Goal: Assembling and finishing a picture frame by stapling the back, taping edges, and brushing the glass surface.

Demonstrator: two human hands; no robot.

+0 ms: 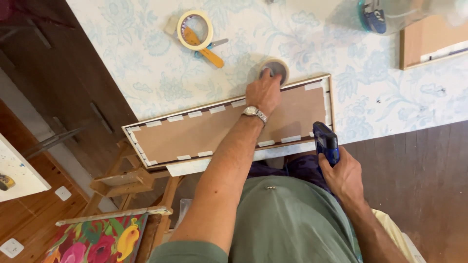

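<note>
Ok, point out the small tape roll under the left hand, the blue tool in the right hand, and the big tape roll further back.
small tape roll (pixel 278 65), head view, on its top rim.
blue tool (pixel 324 140), head view, on its body above the fingers.
big tape roll (pixel 195 29), head view, on its ring's left edge.

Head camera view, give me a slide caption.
Left hand grasps tape roll beside taped frame back; right hand holds blue tool.

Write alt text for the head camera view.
A person's left hand reaches over a face-down picture frame with taped backing to a small tape roll, while the right hand holds a blue staple gun. Beyond lie a larger tape roll and scissors.
</note>
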